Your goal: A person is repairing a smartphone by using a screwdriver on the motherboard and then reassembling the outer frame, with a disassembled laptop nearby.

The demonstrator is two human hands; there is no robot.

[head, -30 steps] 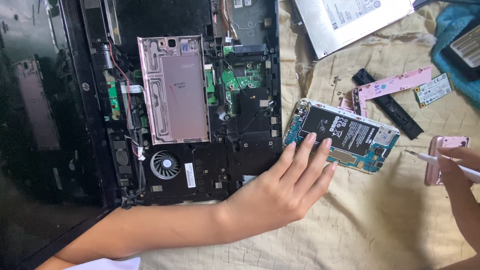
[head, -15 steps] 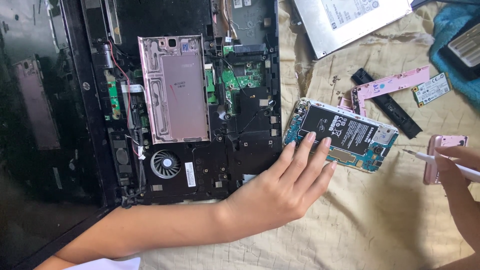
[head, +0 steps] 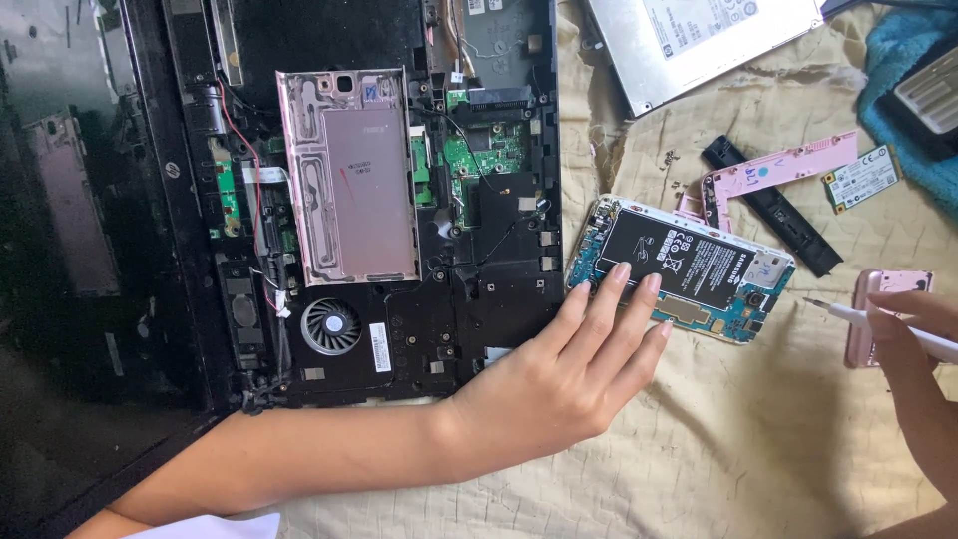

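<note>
An opened smartphone with its black battery and blue circuit board showing lies on a beige cloth. My left hand lies flat, fingers apart, with the fingertips pressing on the phone's near edge. At the right edge my right hand grips a thin white screwdriver, its tip pointing left toward the phone, a short gap away. A pink phone part lies under that hand.
An opened black laptop base with fan, boards and a pink phone back panel fills the left. Behind the phone lie a pink frame piece, a black strip, a small green card, a silver drive and blue cloth.
</note>
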